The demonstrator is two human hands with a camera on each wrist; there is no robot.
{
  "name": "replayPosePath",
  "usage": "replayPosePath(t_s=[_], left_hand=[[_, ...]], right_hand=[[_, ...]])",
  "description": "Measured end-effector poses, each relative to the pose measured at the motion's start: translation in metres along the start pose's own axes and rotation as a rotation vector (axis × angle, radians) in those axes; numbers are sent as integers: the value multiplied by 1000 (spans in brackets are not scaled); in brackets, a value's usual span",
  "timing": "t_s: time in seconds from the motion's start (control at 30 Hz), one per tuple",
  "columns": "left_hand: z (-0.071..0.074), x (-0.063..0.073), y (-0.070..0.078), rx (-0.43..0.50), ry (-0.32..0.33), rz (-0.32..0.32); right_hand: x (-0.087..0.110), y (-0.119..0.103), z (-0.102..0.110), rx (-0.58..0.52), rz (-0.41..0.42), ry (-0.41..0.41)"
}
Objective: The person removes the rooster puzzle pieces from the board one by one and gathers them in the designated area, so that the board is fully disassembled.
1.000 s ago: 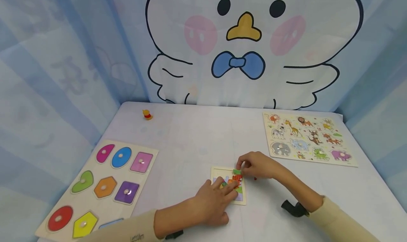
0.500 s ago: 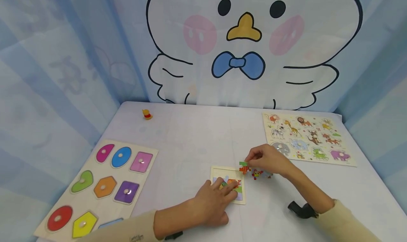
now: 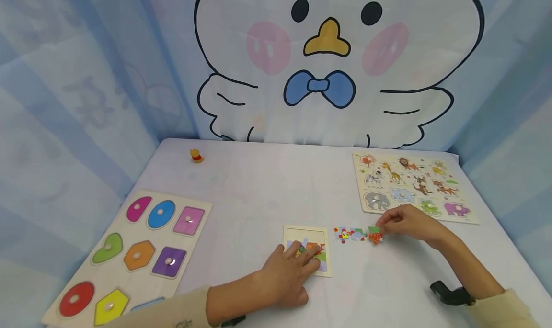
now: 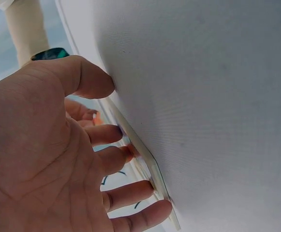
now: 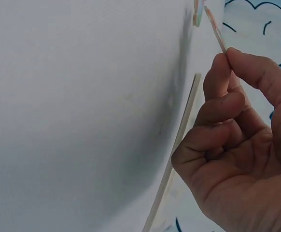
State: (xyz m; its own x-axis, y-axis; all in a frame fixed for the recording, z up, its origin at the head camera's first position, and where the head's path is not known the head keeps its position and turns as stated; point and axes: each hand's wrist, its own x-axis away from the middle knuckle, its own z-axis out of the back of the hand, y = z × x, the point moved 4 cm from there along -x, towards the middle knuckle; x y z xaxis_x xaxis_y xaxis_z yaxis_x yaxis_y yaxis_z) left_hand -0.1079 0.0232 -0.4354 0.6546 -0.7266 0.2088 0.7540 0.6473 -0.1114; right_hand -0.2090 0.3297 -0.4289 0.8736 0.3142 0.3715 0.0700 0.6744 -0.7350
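Observation:
My left hand (image 3: 286, 273) rests with spread fingers on a small wooden jigsaw puzzle tray (image 3: 305, 228), covering part of its picture. In the left wrist view those fingers reach across the tray's edge (image 4: 149, 162), the thumb apart from it. To the right of the tray, my right hand (image 3: 409, 225) pinches a green and red jigsaw piece (image 3: 375, 236) between thumb and index finger. The right wrist view shows this piece (image 5: 215, 30) edge-on, its other fingers curled below. Two loose jigsaw pieces, one with a red and yellow figure (image 3: 343, 234) and one bluish (image 3: 357, 234), lie between tray and right hand.
A wooden shape board (image 3: 142, 280) with knobbed pieces lies at the left, partly under the left sleeve. At the back right is an animal puzzle board (image 3: 366, 175), just beyond the right hand. A small yellow and red figurine (image 3: 196, 156) stands at the back left.
The right hand has carried the green and red jigsaw piece from the tray's upper right corner out to the right, past the loose pieces. The left hand stays on the tray.

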Motion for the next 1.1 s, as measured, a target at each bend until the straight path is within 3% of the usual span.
replayPosePath(t_s=[0.27, 1.1], left_hand=[[0, 1, 1, -28, -4, -2], [4, 2, 0, -17, -15, -32]], right_hand=[[-3, 8, -3, 56, 22, 46], [-4, -2, -15, 235, 62, 162]])
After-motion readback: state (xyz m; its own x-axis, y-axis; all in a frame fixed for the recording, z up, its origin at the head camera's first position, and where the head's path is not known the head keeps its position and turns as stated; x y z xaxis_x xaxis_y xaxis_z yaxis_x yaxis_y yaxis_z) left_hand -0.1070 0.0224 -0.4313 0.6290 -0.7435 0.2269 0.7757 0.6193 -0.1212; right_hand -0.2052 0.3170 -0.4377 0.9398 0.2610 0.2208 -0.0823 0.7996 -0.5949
